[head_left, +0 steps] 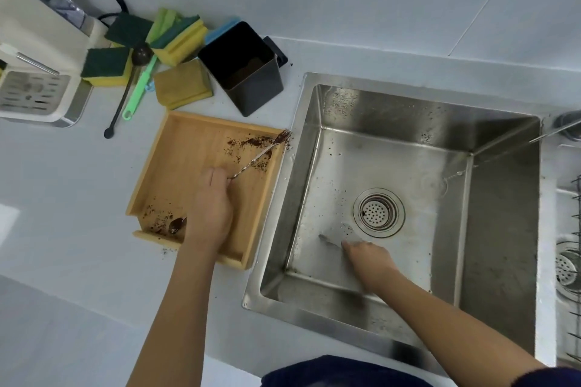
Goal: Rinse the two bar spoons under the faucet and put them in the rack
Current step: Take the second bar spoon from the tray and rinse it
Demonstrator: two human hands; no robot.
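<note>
2 hands are at work over a white table [78,198]. The left hand [209,207] is curled round the twisted shaft of a bar spoon [251,160] above a wooden tray [151,166]. That spoon's fork end reaches past the tray's far right corner, and its bowl shows below the hand, near the tray's front edge, among dark brown crumbs. More crumbs lie in the tray's far right part.

The right hand [371,261] is down inside the steel sink [503,229], near the round drain strainer [379,212]. Its fingers are bent toward a blurred grey thing on the sink floor; I cannot tell whether they hold it, or what it is. A thin stream of water crosses the sink's right side from the faucet [556,130] at the far right edge.

Behind the tray stand a dark square bin [251,85] and several yellow-and-green sponges [179,38]. Wire bars of a rack [577,229] show at the right edge.
</note>
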